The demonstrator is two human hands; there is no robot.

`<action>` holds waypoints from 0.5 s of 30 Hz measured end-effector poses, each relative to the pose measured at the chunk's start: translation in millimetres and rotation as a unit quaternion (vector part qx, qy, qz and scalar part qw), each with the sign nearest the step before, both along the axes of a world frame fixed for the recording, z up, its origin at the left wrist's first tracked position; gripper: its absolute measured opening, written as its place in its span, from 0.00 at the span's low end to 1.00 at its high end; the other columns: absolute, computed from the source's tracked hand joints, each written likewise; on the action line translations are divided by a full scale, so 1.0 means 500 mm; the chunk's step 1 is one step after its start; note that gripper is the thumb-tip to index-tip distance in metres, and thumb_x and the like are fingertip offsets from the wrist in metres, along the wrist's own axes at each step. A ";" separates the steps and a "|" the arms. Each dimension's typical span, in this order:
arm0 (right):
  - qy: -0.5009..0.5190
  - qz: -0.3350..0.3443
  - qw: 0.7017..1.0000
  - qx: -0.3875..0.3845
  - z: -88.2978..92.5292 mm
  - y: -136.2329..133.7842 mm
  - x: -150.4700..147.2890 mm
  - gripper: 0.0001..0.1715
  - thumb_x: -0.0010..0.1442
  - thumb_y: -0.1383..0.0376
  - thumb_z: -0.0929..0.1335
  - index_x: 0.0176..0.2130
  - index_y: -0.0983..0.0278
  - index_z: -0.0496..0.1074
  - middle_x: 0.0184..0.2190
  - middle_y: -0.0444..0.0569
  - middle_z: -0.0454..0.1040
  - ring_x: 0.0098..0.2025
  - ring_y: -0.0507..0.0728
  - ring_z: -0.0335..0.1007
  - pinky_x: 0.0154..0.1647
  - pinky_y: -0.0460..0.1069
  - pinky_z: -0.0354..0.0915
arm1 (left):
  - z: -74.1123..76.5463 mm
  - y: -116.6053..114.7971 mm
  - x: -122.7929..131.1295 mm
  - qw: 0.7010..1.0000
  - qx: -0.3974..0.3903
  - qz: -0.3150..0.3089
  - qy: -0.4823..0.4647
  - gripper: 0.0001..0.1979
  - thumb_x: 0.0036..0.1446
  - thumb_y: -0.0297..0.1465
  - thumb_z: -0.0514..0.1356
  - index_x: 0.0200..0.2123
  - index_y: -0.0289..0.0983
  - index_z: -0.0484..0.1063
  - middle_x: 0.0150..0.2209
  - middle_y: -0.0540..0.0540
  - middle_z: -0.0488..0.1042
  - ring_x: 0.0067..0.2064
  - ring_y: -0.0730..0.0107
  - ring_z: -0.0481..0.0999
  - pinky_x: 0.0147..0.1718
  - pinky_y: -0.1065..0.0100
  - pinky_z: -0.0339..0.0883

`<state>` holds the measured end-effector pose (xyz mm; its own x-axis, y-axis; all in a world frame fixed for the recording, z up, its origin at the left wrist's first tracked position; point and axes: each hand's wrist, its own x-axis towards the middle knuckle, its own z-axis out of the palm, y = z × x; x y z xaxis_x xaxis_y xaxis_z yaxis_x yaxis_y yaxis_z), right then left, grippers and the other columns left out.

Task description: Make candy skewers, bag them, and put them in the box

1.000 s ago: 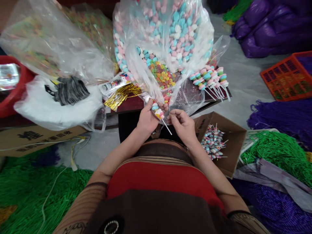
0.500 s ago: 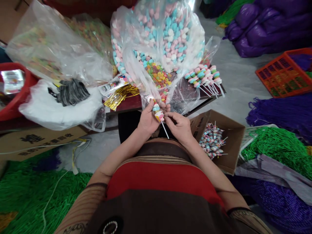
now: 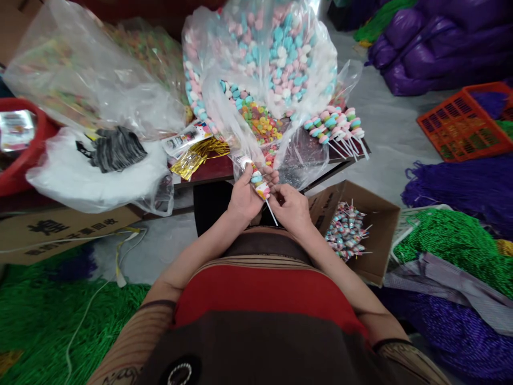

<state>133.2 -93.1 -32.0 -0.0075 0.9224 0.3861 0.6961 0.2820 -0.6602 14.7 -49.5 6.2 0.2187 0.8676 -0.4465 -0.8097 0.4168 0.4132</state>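
Observation:
My left hand (image 3: 243,199) is closed around a marshmallow skewer (image 3: 258,182) in a printed clear wrapper, its white stick slanting down toward me. At the wrapper's lower end, by the stick, the fingers of my right hand (image 3: 292,207) pinch together; their exact grip is partly hidden. Just beyond my hands a clear plastic bag (image 3: 216,101) holds pink, blue and white marshmallows, with ring-shaped gummies (image 3: 262,123) in front. Several unwrapped marshmallow skewers (image 3: 334,125) lie at the table's right end. Gold twist ties (image 3: 200,158) and flat printed wrappers (image 3: 186,140) lie to the left.
A cardboard box (image 3: 379,240) of wrapped skewers stands low on my right. On the left are a white plastic bundle (image 3: 80,182) with dark ties on it and a red tub (image 3: 44,128). An orange crate (image 3: 460,128) and green and purple cords (image 3: 452,246) cover the right floor.
My right hand has shifted slightly left, its thumb and fingers drawing closer together at the wrapper's lower end. My left hand still holds the skewer. The view has moved a little.

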 end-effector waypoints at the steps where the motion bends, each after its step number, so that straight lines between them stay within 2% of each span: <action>1: -0.003 0.000 1.000 0.010 -0.003 0.001 -0.001 0.05 0.59 0.67 0.67 0.33 0.61 0.74 0.27 0.46 0.77 0.27 0.54 0.70 0.30 0.49 0.64 | -0.001 0.000 0.000 1.000 -0.002 -0.002 -0.001 0.21 0.73 0.37 0.48 0.31 0.39 0.73 0.27 0.48 0.78 0.41 0.66 0.84 0.47 0.63 0.78; 8: 0.000 -0.023 0.999 0.027 -0.006 0.008 -0.005 0.08 0.58 0.70 0.65 0.29 0.60 0.72 0.25 0.47 0.76 0.28 0.55 0.70 0.31 0.49 0.66 | -0.005 0.004 0.000 1.000 -0.018 -0.002 0.001 0.19 0.72 0.39 0.52 0.31 0.38 0.72 0.26 0.50 0.77 0.36 0.69 0.83 0.46 0.65 0.77; 11: 0.083 -0.033 0.996 -0.026 -0.003 0.007 -0.002 0.06 0.57 0.69 0.65 0.29 0.60 0.72 0.25 0.45 0.75 0.26 0.54 0.69 0.30 0.48 0.66 | -0.008 0.015 -0.009 1.000 -0.020 0.022 0.002 0.18 0.71 0.41 0.54 0.30 0.39 0.71 0.23 0.53 0.72 0.31 0.73 0.79 0.45 0.66 0.76; 13: 0.161 -0.026 0.983 -0.080 -0.003 0.006 0.000 0.06 0.58 0.66 0.65 0.32 0.61 0.72 0.24 0.43 0.73 0.24 0.53 0.68 0.27 0.47 0.66 | -0.009 0.024 -0.017 0.999 -0.022 0.044 0.004 0.18 0.70 0.41 0.55 0.30 0.39 0.70 0.22 0.54 0.70 0.28 0.75 0.77 0.44 0.68 0.75; 15: 0.216 -0.018 0.971 -0.102 -0.003 0.005 0.001 0.07 0.60 0.64 0.65 0.36 0.61 0.73 0.25 0.42 0.73 0.24 0.52 0.68 0.27 0.47 0.66 | -0.010 0.030 -0.023 0.998 -0.025 0.053 0.002 0.19 0.71 0.41 0.54 0.29 0.38 0.70 0.21 0.54 0.70 0.27 0.75 0.76 0.43 0.69 0.75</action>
